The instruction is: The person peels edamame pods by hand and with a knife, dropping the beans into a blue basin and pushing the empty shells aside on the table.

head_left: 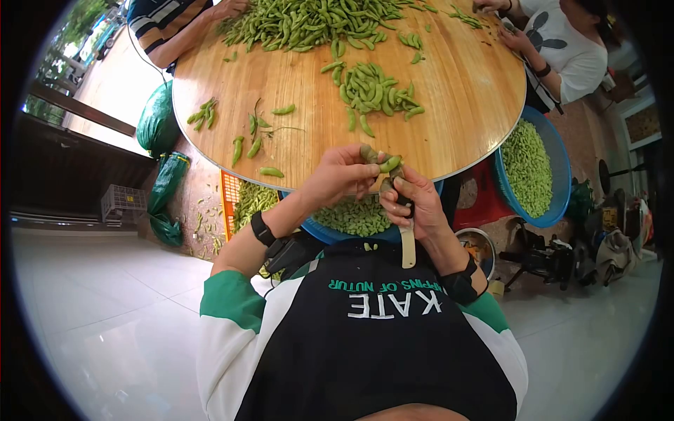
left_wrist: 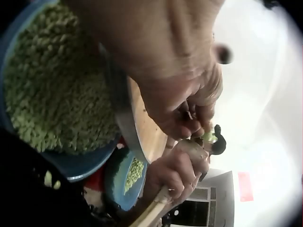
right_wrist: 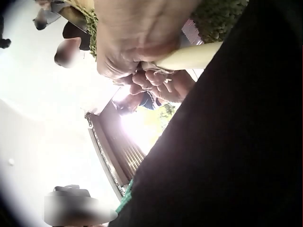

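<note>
Over the table's near edge, my left hand [head_left: 344,172] pinches a green edamame pod [head_left: 390,164] at the fingertips. My right hand [head_left: 419,203] meets it there, holding a tool with a long cream handle [head_left: 408,245] that points down toward my shirt. The tool's working end is hidden in the fist. Some fingertips of both hands wear dull greenish-brown covers. In the left wrist view, the cream handle [left_wrist: 150,213] sticks out below the right fingers. Directly beneath the hands, a blue basin [head_left: 319,231] holds shelled green beans [head_left: 354,216].
On the round wooden table [head_left: 281,84] are a large heap of pods [head_left: 302,24], a smaller pile [head_left: 375,88] and scattered pods. An orange crate [head_left: 228,200] stands left, another blue basin [head_left: 562,168] of beans right. Two people sit across the table. Green sacks [head_left: 156,123] lie left.
</note>
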The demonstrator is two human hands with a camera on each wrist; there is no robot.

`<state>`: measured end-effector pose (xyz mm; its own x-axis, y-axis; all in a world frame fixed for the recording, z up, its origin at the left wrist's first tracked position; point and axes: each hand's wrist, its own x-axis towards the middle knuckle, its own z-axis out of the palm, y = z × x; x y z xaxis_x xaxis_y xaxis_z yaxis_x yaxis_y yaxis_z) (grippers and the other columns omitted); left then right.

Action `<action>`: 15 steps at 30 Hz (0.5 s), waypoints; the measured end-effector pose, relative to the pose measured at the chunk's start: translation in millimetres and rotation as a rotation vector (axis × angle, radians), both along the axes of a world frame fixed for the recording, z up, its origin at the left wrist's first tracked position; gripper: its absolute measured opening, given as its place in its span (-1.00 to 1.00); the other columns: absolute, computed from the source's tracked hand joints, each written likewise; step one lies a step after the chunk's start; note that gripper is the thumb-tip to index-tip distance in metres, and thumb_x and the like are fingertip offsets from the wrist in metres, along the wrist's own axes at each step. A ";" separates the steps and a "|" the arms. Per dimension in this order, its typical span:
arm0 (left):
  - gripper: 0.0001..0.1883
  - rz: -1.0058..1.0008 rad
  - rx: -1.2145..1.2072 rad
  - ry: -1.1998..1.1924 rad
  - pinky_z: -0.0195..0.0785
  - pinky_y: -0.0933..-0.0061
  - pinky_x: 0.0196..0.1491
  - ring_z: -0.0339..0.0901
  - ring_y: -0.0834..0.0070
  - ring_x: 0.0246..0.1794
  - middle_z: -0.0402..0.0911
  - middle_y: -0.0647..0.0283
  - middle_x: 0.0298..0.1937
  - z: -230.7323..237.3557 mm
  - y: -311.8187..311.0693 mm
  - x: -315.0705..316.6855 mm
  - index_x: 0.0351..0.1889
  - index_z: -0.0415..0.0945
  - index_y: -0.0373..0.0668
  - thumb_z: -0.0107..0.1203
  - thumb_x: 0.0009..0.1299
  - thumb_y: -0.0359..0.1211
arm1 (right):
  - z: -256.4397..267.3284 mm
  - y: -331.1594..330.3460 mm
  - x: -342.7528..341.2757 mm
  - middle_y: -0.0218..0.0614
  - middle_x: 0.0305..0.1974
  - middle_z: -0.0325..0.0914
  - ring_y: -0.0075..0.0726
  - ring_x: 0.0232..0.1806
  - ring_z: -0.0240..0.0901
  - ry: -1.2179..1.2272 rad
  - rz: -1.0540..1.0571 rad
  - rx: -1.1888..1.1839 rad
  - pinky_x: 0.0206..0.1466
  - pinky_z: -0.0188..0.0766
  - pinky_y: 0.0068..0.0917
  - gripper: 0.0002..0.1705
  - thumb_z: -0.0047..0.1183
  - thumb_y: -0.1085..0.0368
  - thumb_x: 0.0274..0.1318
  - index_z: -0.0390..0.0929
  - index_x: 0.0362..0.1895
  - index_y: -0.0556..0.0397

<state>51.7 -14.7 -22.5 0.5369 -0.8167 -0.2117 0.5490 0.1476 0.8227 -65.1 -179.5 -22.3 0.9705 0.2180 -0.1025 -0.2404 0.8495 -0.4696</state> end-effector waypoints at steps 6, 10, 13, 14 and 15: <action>-0.81 0.276 0.268 -1.593 0.36 0.43 -0.46 0.49 0.58 -0.51 0.52 0.30 -0.51 18.6 2.7 -5.4 -0.19 0.48 -0.33 0.17 0.29 -0.44 | 1.7 2.0 2.0 -0.24 -0.41 0.41 -0.61 -0.66 0.06 0.131 0.020 0.093 -0.75 0.06 -0.73 -0.83 -0.14 0.33 0.34 0.44 -0.06 0.05; -0.83 0.243 0.269 -1.557 0.35 0.45 -0.47 0.47 0.63 -0.53 0.54 0.33 -0.50 24.8 6.4 -9.3 -0.25 0.50 -0.34 0.20 0.27 -0.45 | -1.3 1.5 1.0 -0.24 -0.43 0.41 -0.61 -0.66 0.05 0.128 0.054 0.163 -0.75 0.04 -0.74 -0.84 -0.14 0.33 0.34 0.44 -0.08 0.03; -0.84 0.133 0.282 -0.798 0.32 0.49 -0.51 0.48 0.64 -0.57 0.53 0.36 -0.54 23.5 5.2 -11.8 -0.32 0.54 -0.32 0.21 0.29 -0.39 | 0.3 0.9 1.1 -0.24 -0.43 0.42 -0.61 -0.66 0.04 0.115 0.049 0.150 -0.75 0.04 -0.74 -0.83 -0.14 0.33 0.34 0.45 -0.07 0.03; -0.84 0.116 0.275 -0.601 0.30 0.53 -0.55 0.47 0.65 -0.59 0.52 0.37 -0.55 24.7 4.9 -12.8 -0.32 0.54 -0.30 0.19 0.32 -0.37 | 0.9 1.0 -0.1 -0.24 -0.42 0.42 -0.61 -0.67 0.05 0.110 0.042 0.142 -0.75 0.05 -0.74 -0.83 -0.14 0.33 0.34 0.45 -0.06 0.04; -0.83 0.098 0.269 -0.402 0.28 0.57 -0.58 0.47 0.66 -0.62 0.51 0.38 -0.57 25.2 5.0 -14.3 -0.33 0.55 -0.29 0.17 0.35 -0.34 | -0.6 0.7 -1.5 -0.24 -0.42 0.42 -0.61 -0.67 0.05 0.111 0.040 0.144 -0.75 0.05 -0.74 -0.83 -0.14 0.33 0.34 0.45 -0.06 0.04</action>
<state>37.4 -9.7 2.8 0.6912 -0.7028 -0.1683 0.1743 -0.0639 0.9826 -66.7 -178.9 -22.8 0.9453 0.2761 -0.1736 -0.3188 0.8947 -0.3130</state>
